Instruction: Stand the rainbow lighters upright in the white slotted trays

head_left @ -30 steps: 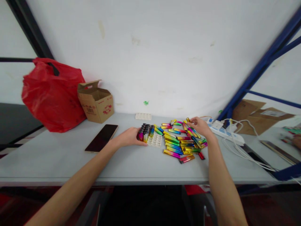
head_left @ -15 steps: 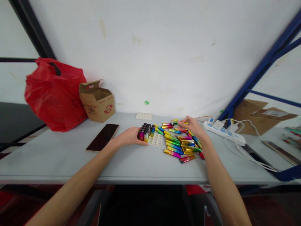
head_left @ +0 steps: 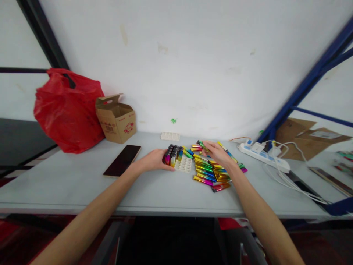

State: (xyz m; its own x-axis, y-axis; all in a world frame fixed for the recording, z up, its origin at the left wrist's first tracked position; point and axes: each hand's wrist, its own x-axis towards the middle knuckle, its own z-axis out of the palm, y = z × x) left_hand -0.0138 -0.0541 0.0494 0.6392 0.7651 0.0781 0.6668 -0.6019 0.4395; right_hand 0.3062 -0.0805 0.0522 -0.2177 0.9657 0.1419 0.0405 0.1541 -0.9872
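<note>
Currently, the right hand's grip is pinching one green lighter, thumb and fingers clamping together on it above the far side of the loose lighters. These are lying in a bright, overlapping heap to the right of a white tray. The left hand's grip is wrapping around the left end of the upright lighters, which are standing packed in that tray with their dark tops up; the tray's right part is showing bare pockets. Behind it, a second white tray is lying near the wall. Everything is resting on a grey worktop. Left of the left hand, a phone is lying flat, and beyond it a cardboard box is standing open beside a red bag. Toward the right, a white power strip is carrying plugs and cables.
</note>
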